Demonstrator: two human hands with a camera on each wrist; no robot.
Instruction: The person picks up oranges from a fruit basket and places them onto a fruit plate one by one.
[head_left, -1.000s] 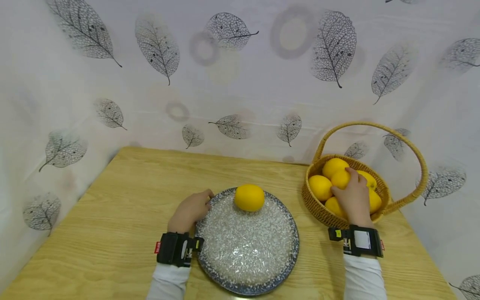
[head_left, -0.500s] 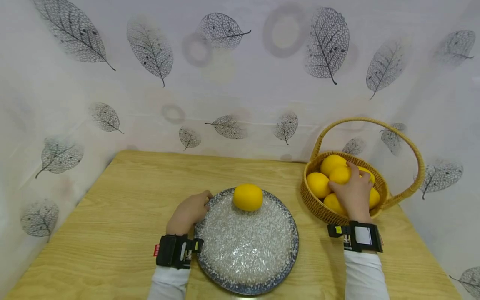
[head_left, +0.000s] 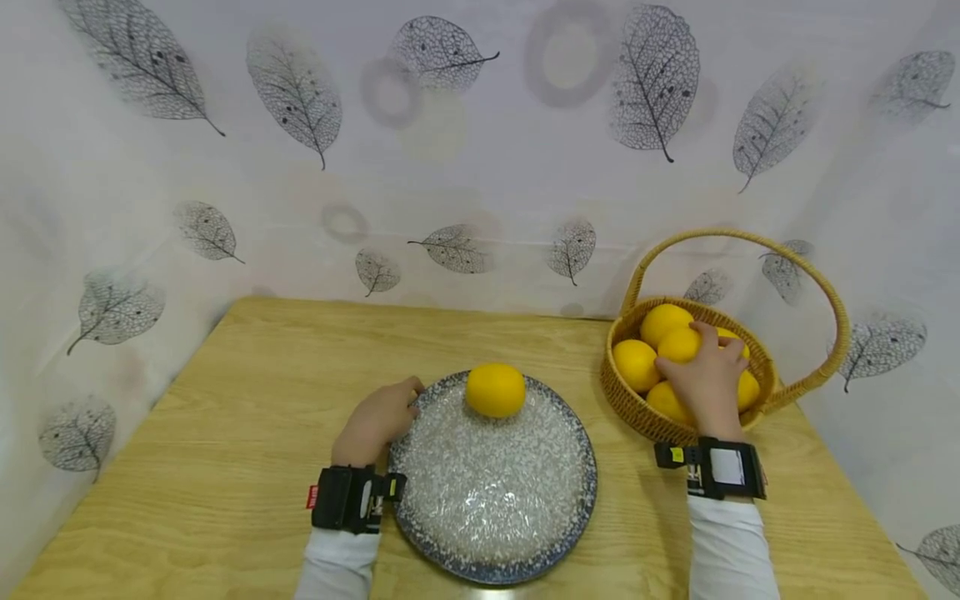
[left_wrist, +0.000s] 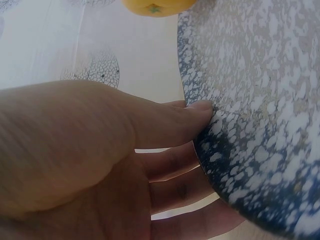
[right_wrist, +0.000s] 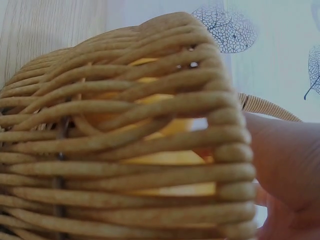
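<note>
A round speckled plate (head_left: 487, 492) with a dark blue rim lies on the table. One lemon (head_left: 496, 390) sits on its far part. My left hand (head_left: 378, 421) grips the plate's left edge; in the left wrist view its thumb (left_wrist: 197, 116) lies on the rim and the other fingers reach beneath. At the right, my right hand (head_left: 708, 379) is inside a wicker basket (head_left: 637, 417), thumb and fingers around a lemon (head_left: 679, 344) among several others. The right wrist view shows mostly the basket's woven side (right_wrist: 125, 165), which hides the fingertips.
The basket's tall arched handle (head_left: 836, 308) rises behind and to the right of my right hand. A pale leaf-print cloth (head_left: 480, 192) hangs along the back and sides of the wooden table (head_left: 262, 400).
The head view has shifted slightly. My left hand stays on the plate's edge, and my right hand stays in the basket with its fingers around the lemon.
</note>
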